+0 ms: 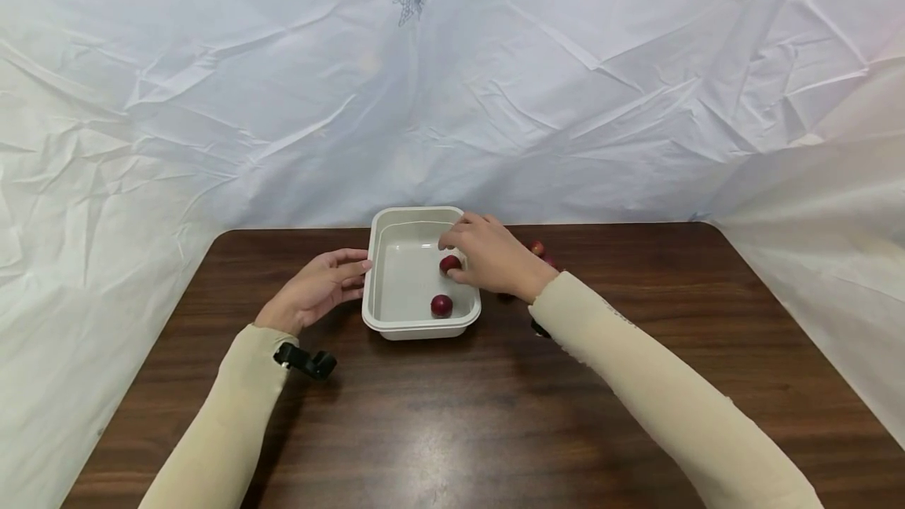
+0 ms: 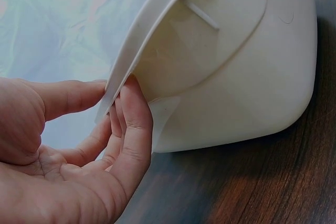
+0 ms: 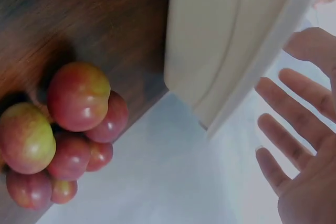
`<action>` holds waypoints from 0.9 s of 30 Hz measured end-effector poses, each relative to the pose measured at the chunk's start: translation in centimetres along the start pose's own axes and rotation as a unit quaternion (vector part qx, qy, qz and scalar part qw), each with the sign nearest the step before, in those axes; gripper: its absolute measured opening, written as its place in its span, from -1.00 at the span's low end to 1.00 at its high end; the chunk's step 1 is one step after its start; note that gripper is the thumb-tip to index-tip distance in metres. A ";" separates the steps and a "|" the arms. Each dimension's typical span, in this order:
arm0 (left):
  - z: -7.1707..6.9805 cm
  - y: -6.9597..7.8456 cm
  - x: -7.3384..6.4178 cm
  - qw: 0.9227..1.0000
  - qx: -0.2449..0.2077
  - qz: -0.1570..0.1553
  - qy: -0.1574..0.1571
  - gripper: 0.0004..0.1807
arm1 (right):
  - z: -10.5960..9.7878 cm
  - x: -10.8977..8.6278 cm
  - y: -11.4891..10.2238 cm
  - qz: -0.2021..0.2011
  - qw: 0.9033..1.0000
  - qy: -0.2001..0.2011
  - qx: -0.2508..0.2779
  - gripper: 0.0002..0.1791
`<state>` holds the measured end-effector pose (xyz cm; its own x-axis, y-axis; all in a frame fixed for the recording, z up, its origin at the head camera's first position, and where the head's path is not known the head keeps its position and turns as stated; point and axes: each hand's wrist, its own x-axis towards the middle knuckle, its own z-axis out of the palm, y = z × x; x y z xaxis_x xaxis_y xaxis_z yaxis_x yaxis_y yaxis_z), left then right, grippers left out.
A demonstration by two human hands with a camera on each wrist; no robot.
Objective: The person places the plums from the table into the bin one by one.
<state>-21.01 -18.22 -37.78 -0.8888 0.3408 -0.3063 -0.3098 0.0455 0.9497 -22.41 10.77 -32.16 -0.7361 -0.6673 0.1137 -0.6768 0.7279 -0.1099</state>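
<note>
A pale, deep plastic tub (image 1: 417, 326) stands on the table, with two dark red plums inside it. One plum (image 1: 441, 305) lies by its near right corner, the other plum (image 1: 449, 264) by its right wall. My left hand (image 1: 321, 289) pinches the tub's left rim, thumb on top and fingers underneath, as the left wrist view shows. Over the right rim reaches my right hand (image 1: 495, 258), its thumb and fingers spread above the farther plum. In the right wrist view this hand's fingers (image 3: 294, 90) are apart, and no plum shows between them.
Several red and yellow plums (image 3: 79, 98) lie clustered on the table right of the tub, mostly hidden behind my right hand in the head view. The dark wooden table (image 1: 424, 422) ends at a wrinkled white sheet (image 1: 297, 116) behind and at both sides.
</note>
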 end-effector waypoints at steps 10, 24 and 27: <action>0.0 0.1 -0.1 1.000 -0.005 0.002 -0.001 -0.42 | -1.5 -2.6 0.0 -0.013 0.998 0.054 0.004 -0.64; -0.1 0.0 0.0 1.000 0.000 0.003 -0.004 -0.41 | -1.7 -5.3 1.8 0.003 0.996 0.090 0.012 -0.60; -0.1 0.0 0.0 1.000 0.002 0.003 -0.003 -0.40 | -1.5 -6.0 2.3 0.012 0.996 0.091 0.010 -0.61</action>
<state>-21.06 -18.28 -37.75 -0.8888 0.3470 -0.2994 -0.3021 0.0478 0.9521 -19.56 16.68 -31.63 -0.7396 -0.6083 0.2879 -0.6602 0.7388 -0.1350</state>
